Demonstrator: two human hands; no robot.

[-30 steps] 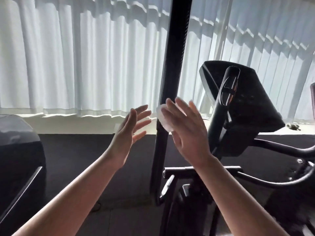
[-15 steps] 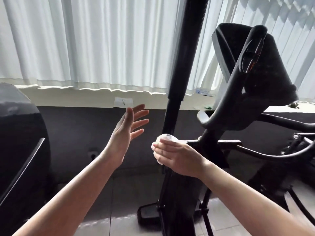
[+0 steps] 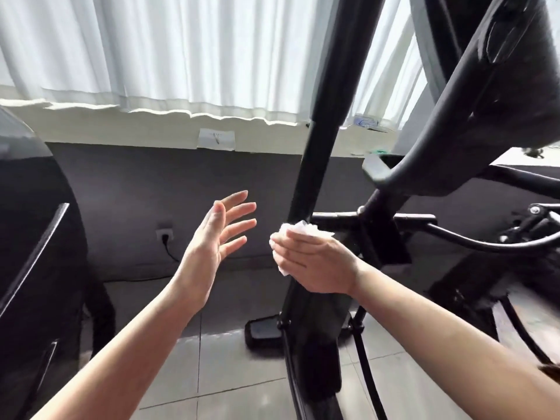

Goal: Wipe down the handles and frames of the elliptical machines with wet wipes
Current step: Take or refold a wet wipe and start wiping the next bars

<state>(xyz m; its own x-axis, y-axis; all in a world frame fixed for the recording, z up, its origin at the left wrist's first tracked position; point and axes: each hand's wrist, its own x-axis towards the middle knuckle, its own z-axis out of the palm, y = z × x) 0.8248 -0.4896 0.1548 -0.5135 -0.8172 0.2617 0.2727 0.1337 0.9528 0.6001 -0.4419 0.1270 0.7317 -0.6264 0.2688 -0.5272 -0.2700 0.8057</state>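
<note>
Right hand (image 3: 315, 262) presses wet wipe (image 3: 298, 230) on upright bar (image 3: 318, 165) | left hand (image 3: 212, 241) spread, empty | wall outlet (image 3: 165, 234) behind

A pale tiled floor (image 3: 230, 377) carries the black elliptical machine (image 3: 312, 344), whose dark foot (image 3: 262, 331) rests on the tiles left of its upright post.

Right hand (image 3: 315, 262) presses a wet wipe (image 3: 298, 230) against the black upright bar (image 3: 318, 165) — left hand (image 3: 212, 244), fingers spread, hovers left of that bar.
</note>
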